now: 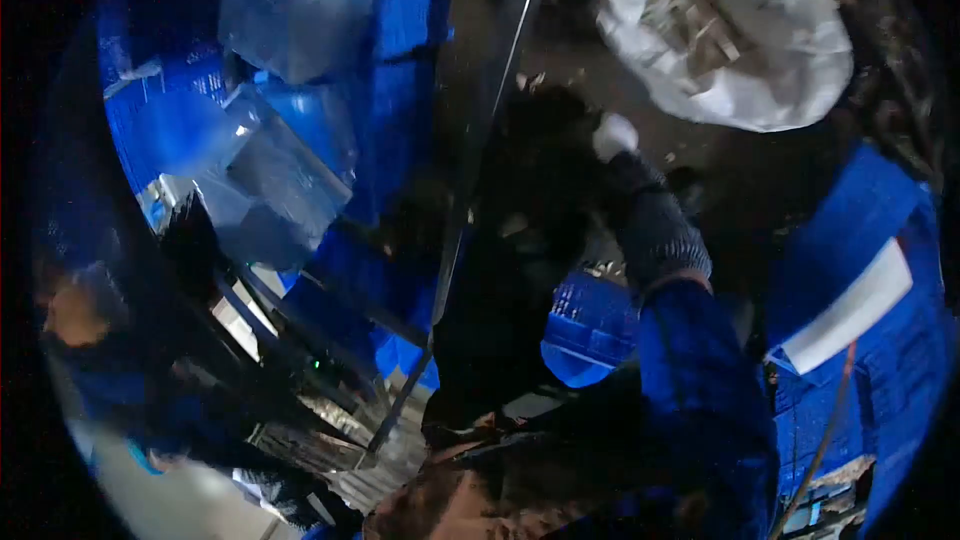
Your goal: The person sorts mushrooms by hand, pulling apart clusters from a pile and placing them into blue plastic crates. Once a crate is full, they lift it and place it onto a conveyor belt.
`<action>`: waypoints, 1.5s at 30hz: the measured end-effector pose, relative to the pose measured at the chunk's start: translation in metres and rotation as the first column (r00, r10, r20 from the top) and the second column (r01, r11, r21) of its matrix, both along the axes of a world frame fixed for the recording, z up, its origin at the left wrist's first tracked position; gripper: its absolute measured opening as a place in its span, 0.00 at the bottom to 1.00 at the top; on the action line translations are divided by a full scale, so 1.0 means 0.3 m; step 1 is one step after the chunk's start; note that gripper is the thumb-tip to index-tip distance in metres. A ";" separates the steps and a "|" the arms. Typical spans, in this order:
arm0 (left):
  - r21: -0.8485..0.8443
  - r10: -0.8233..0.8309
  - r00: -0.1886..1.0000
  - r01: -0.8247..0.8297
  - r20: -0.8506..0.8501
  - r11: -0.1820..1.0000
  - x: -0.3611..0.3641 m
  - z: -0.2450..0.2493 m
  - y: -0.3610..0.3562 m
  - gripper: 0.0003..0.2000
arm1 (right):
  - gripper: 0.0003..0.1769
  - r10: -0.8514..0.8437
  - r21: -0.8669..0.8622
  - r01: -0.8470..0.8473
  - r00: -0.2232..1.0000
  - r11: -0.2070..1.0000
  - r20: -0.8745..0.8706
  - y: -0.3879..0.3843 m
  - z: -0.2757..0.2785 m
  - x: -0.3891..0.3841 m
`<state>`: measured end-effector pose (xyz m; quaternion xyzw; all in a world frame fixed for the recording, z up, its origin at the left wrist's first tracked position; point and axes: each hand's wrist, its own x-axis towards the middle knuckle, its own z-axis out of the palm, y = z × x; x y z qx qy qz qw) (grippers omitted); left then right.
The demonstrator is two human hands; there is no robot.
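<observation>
My right hand [645, 210] wears a dark grey knit glove below a blue sleeve [700, 370] and reaches forward over the dark ground. At the far end of the glove is a small, rounded white patch [614, 136]; I cannot tell whether it is a glove tip or a held thing. The fingers are lost in shadow and blur. Beyond them stands an open white sack [790, 90] with scraps [705, 35] inside. A blue bin [590, 330] sits close to my wrist, partly behind the forearm. My left hand does not show.
A long metal bar [490, 110] runs upward through the middle. To the left are blue crates [405, 120] and clear plastic bags [275, 160]. Another person [120, 370] is at the left edge. A blue container [860, 240] with a white sheet [850, 305] stands on the right.
</observation>
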<state>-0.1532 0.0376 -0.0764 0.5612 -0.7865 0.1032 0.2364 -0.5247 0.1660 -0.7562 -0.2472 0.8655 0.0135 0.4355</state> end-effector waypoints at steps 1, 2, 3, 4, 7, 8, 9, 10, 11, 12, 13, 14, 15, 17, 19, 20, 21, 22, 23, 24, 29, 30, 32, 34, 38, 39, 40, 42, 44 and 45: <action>0.005 0.005 0.999 -0.004 -0.036 1.000 0.024 -0.011 -0.003 0.26 | 0.17 0.046 -0.486 -0.008 0.997 0.874 0.066 0.080 0.059 -0.013; 0.012 0.002 0.998 -0.001 -0.070 1.000 0.041 -0.025 -0.003 0.26 | 0.18 0.047 -0.656 0.070 0.986 0.751 0.159 0.080 0.182 -0.024; 0.033 0.008 0.994 -0.005 -0.111 0.999 0.056 -0.030 -0.003 0.27 | 0.16 0.009 -0.664 0.122 0.982 0.738 0.190 0.068 0.330 -0.024; 0.060 0.011 0.988 -0.001 -0.151 0.998 0.071 -0.053 -0.012 0.27 | 0.15 -0.051 -0.643 0.397 0.872 0.656 0.487 0.051 0.470 -0.038; 0.195 0.064 0.975 -0.021 -0.215 0.981 0.083 -0.122 -0.011 0.29 | 0.10 0.005 -0.690 0.446 0.838 0.570 0.545 0.099 1.005 -0.061; 0.273 0.097 0.963 -0.025 -0.251 0.962 0.070 -0.142 -0.007 0.29 | 0.11 0.041 -0.700 0.439 0.831 0.564 0.555 0.103 1.145 -0.065; 0.386 0.149 0.951 -0.035 -0.272 0.922 0.096 -0.139 0.001 0.30 | 0.10 0.056 -0.706 0.429 0.833 0.563 0.551 0.113 1.282 -0.052; 0.324 0.170 0.849 0.002 -0.501 0.946 -0.058 0.015 0.025 0.28 | 0.11 0.106 -0.733 0.327 0.873 0.597 0.476 0.124 1.522 -0.068; 0.227 0.136 0.688 0.042 -0.713 0.973 -0.219 0.171 0.047 0.26 | 0.13 0.120 -0.636 0.338 0.816 0.693 0.565 0.168 1.705 -0.048; 0.101 0.057 0.504 0.059 -0.862 0.993 -0.380 0.325 0.068 0.24 | 0.16 0.106 -0.519 0.323 0.763 0.792 0.637 0.220 1.844 -0.031; 0.176 0.122 0.410 0.097 -0.904 0.980 -0.332 0.369 0.080 0.28 | 0.16 0.200 -0.583 0.252 0.775 0.773 0.600 0.230 1.979 0.003; 0.263 0.203 0.315 0.160 -0.927 0.952 -0.304 0.314 0.023 0.33 | 0.16 0.268 -0.622 0.191 0.780 0.759 0.566 0.168 2.035 0.036; 0.256 0.258 0.023 0.228 -0.966 0.939 -0.312 0.373 0.036 0.34 | 0.16 0.298 -0.623 0.187 0.751 0.760 0.589 0.121 2.169 0.069; 0.162 0.268 -0.339 0.309 -0.902 0.937 -0.307 0.479 0.048 0.35 | 0.17 0.356 -0.695 0.165 0.763 0.700 0.539 0.012 2.328 0.166; 0.132 0.264 -0.509 0.282 -0.819 0.950 -0.215 0.402 0.046 0.29 | 0.17 0.416 -0.767 0.116 0.784 0.631 0.461 -0.170 2.479 0.263; 0.135 0.277 -0.612 0.269 -0.741 0.954 -0.170 0.330 0.040 0.27 | 0.18 0.438 -0.795 0.088 0.795 0.600 0.419 -0.280 2.529 0.316; 0.073 0.322 -0.673 0.371 -0.666 0.926 -0.144 0.370 0.033 0.25 | 0.19 0.421 -0.836 0.126 0.818 0.534 0.391 -0.410 2.582 0.385; -0.028 0.299 -0.717 0.406 -0.630 0.914 -0.131 0.424 0.027 0.22 | 0.20 0.398 -0.873 0.158 0.842 0.461 0.363 -0.511 2.628 0.445; -0.071 0.330 -0.783 0.427 -0.527 0.901 -0.123 0.462 0.011 0.22 | 0.22 0.422 -0.925 0.038 0.882 0.378 0.209 -0.582 2.665 0.486; -0.132 0.354 -0.833 0.444 -0.424 0.886 -0.111 0.489 -0.028 0.22 | 0.23 0.433 -0.958 -0.084 0.900 0.275 0.046 -0.658 2.717 0.529; -0.165 0.295 -0.811 0.426 -0.505 0.890 -0.054 0.542 -0.129 0.28 | 0.30 0.665 -0.983 -0.058 0.743 0.173 0.074 -0.658 2.927 0.729; -0.098 0.296 -0.797 0.402 -0.526 0.910 -0.049 0.535 -0.142 0.27 | 0.32 0.691 -0.987 -0.159 0.709 -0.035 -0.138 -0.651 2.924 0.744; -0.102 0.309 -0.834 0.394 -0.457 0.913 -0.057 0.541 -0.171 0.25 | 0.35 0.671 -0.906 -0.381 0.626 -0.183 -0.398 -0.655 2.938 0.769; 0.086 0.208 -0.272 0.399 -0.939 0.913 -0.017 0.419 -0.179 0.22 | 0.35 0.736 -0.960 -0.268 0.632 -0.084 -0.241 -0.704 2.972 0.785; 0.090 0.228 -0.366 0.357 -0.902 0.930 -0.003 0.633 -0.246 0.29 | 0.42 0.920 -0.871 -0.483 0.375 0.093 -0.110 -0.827 3.103 0.747; 0.166 0.314 -0.342 0.399 -0.886 0.902 0.001 0.665 -0.260 0.31 | 0.44 0.941 -0.878 -0.470 0.330 0.091 -0.079 -0.869 3.099 0.737; 0.240 0.396 -0.314 0.435 -0.863 0.868 -0.001 0.688 -0.272 0.33 | 0.44 0.955 -0.848 -0.513 0.295 0.134 -0.028 -0.906 3.116 0.731; 0.198 0.349 -0.380 0.382 -0.857 0.903 -0.015 0.609 -0.302 0.36 | 0.42 0.967 -0.852 -0.507 0.255 0.131 -0.003 -0.968 3.108 0.729; 0.250 0.346 -0.322 0.304 -0.881 0.919 -0.006 0.474 -0.338 0.27 | 0.41 0.973 -0.866 -0.496 0.222 0.057 -0.063 -1.031 3.069 0.726; 0.208 0.295 -0.363 0.261 -0.884 0.943 -0.038 0.525 -0.329 0.27 | 0.41 0.980 -0.842 -0.530 0.198 0.106 -0.001 -1.067 3.058 0.729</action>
